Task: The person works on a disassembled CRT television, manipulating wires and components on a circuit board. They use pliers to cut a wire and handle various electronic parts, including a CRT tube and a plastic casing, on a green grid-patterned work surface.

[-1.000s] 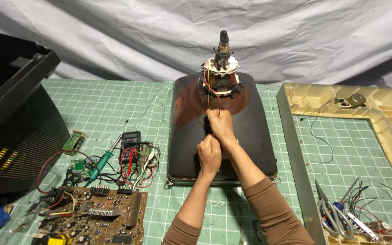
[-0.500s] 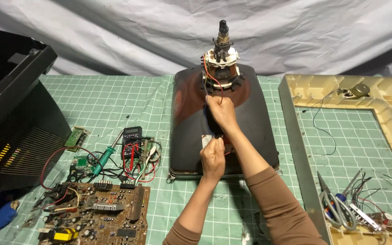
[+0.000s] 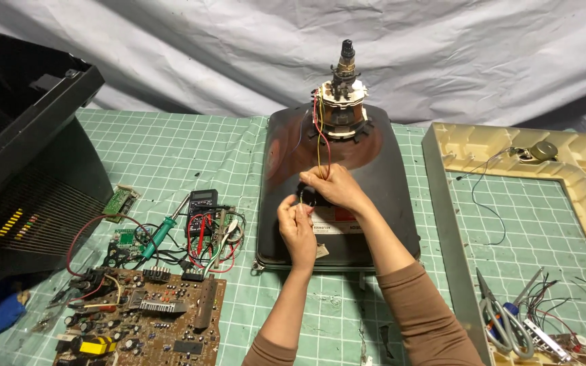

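Dark glass picture tube point(image 3: 374, 169), lying face down on the green gridded cutting mat point(image 3: 191, 149), sits in the middle with its coil-wrapped neck point(image 3: 342, 95) pointing up. Both hands rest on its sloped back. The right hand point(image 3: 334, 186) pinches the red and yellow wires point(image 3: 320, 132) running down from the neck. The left hand point(image 3: 298, 227), just below it, seems to grip a thin wire end, though this is too small to confirm. A brown circuit board point(image 3: 140, 315) lies well to the left.

Both arms wear brown long sleeves point(image 3: 415, 305) pushed partway up the forearms; left hand point(image 3: 298, 227) and right hand point(image 3: 334, 188) are bare.
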